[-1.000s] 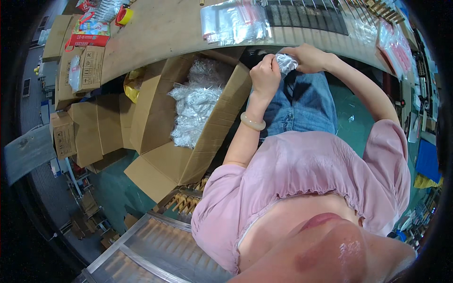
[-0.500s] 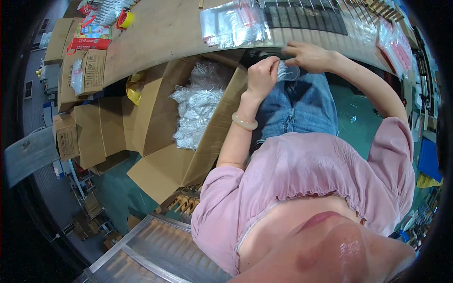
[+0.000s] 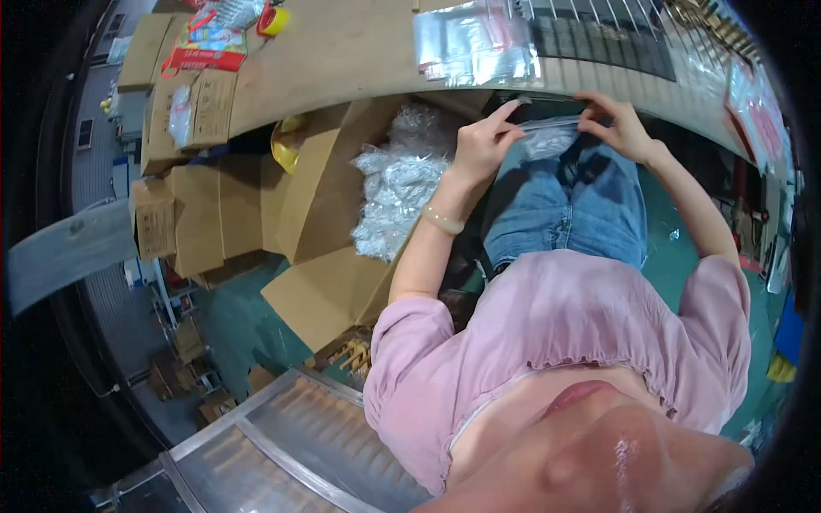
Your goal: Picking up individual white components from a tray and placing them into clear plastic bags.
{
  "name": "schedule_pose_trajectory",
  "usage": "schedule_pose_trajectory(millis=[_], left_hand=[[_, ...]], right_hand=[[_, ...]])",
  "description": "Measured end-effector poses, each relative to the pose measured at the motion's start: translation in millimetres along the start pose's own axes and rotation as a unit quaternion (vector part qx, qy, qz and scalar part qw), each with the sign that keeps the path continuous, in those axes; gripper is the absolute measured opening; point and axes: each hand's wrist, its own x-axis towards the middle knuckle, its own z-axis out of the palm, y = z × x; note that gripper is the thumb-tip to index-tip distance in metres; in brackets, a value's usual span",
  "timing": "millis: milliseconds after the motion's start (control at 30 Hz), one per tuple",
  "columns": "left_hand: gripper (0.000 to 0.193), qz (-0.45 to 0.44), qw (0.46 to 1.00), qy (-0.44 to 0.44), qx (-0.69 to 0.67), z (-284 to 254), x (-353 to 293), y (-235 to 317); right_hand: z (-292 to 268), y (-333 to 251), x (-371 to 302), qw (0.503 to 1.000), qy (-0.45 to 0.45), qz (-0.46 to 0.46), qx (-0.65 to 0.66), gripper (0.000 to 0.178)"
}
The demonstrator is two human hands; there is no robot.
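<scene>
In front of my lap, a small clear plastic bag (image 3: 547,144) with whitish contents is stretched between my hands, its upper edge running roughly level. My left hand (image 3: 486,145), with a pale bangle at the wrist, holds the bag's left end near the thumb; its index finger is raised. At the right end, my right hand (image 3: 623,130) grips the bag's top corner with thumb and fingers. What the contents are is too small to tell. Left of my lap, an open cardboard box (image 3: 329,175) holds a heap of clear bags (image 3: 398,192) with white contents.
The workbench (image 3: 333,64) curves across the front. On it lie flat clear bags (image 3: 470,47), a dark mat (image 3: 599,43) under a row of thin rods, and a red carton (image 3: 205,51). More cardboard boxes (image 3: 192,214) stand at left; a metal-framed rack (image 3: 282,453) is behind me at left.
My hands have moved apart from close together, and the bag is now spread between them. The whole scene has shifted rightward in view.
</scene>
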Motion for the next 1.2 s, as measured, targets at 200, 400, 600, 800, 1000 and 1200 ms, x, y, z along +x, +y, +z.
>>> schedule_pose_trajectory(millis=[200,400,600,800,1000,1200], left_hand=[[0.018,-0.108,0.989,-0.078,0.057,-10,-5,1],[0.015,0.026,0.998,-0.027,0.056,-7,-14,-15],[0.011,-0.322,0.898,-0.016,-0.298,33,-58,-12],[0.012,-0.263,0.942,-0.033,-0.204,47,-52,1],[0.013,-0.242,0.964,-0.029,-0.104,17,-54,22],[0.01,-0.312,0.933,0.181,0.003,-114,-63,26]], right_hand=[[17,16,-4,0.996,0.056,0.056,-0.038,0.006],[31,27,-7,0.971,0.137,-0.113,-0.163,0.007],[34,20,-6,0.969,-0.038,-0.107,-0.221,0.015],[80,18,2,0.975,0.013,-0.146,-0.168,0.013],[77,3,2,0.976,-0.023,-0.144,-0.164,0.006],[22,28,-13,0.975,0.084,-0.08,-0.192,0.006]])
